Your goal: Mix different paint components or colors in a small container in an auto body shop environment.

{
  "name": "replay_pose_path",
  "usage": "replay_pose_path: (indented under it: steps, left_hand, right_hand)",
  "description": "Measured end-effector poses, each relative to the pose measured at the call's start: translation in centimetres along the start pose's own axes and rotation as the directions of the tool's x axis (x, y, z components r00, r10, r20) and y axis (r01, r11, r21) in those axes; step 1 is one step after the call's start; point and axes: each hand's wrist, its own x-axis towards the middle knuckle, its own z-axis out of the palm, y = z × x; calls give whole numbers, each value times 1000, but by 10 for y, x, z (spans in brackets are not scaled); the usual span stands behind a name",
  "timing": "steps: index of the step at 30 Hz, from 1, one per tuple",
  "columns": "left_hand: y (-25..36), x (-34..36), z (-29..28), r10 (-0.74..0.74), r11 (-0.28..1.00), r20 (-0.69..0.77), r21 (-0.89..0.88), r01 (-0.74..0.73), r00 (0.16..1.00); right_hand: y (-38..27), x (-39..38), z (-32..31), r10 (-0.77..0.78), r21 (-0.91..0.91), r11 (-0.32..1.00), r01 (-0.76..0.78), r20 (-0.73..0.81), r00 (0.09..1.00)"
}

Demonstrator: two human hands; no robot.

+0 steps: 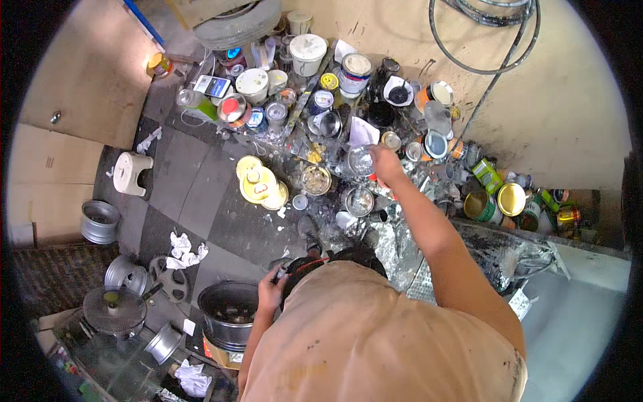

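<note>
My right arm stretches forward over the cluttered work surface. The right hand (385,166) is closed at the rim of a clear cup (360,161), beside a white paper sheet (364,132). Back by my left side, my left hand (270,292) is closed around a small dark and grey thing that I cannot make out. Near the cup stand an open tin with yellowish residue (315,180) and a clear-looking round container (359,202). A dark wheel rim (228,309) lies below my left hand.
Paint tins and tubs, such as a white bucket (308,53), crowd the surface ahead. Yellow-lidded cans (260,184) stand left of it. A white stool (132,174), crumpled paper (184,251) and wheel rims (100,222) are on the tiled floor. A black hose (492,94) hangs from the wall.
</note>
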Motion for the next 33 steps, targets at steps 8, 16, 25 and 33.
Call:
replay_pose_path:
  steps: [8, 16, 25, 33]
  left_hand:
    - [-20, -11, 13, -14, 997, -29, -75, 12, 999]
    - [-9, -12, 15, -21, 999, 15, -30, 21, 1000]
    - [-10, -12, 19, -37, 999, 10, -4, 37, 999]
    - [8, -7, 20, -45, 998, 23, -49, 46, 999]
  right_hand:
    - [-12, -15, 2, 182, 99, 976, -194, 114, 977]
    - [3, -8, -2, -9, 78, 997, 14, -65, 998]
    - [-12, -24, 0, 157, 195, 967, -163, 46, 987]
    - [-9, -22, -12, 146, -19, 989, -145, 30, 989]
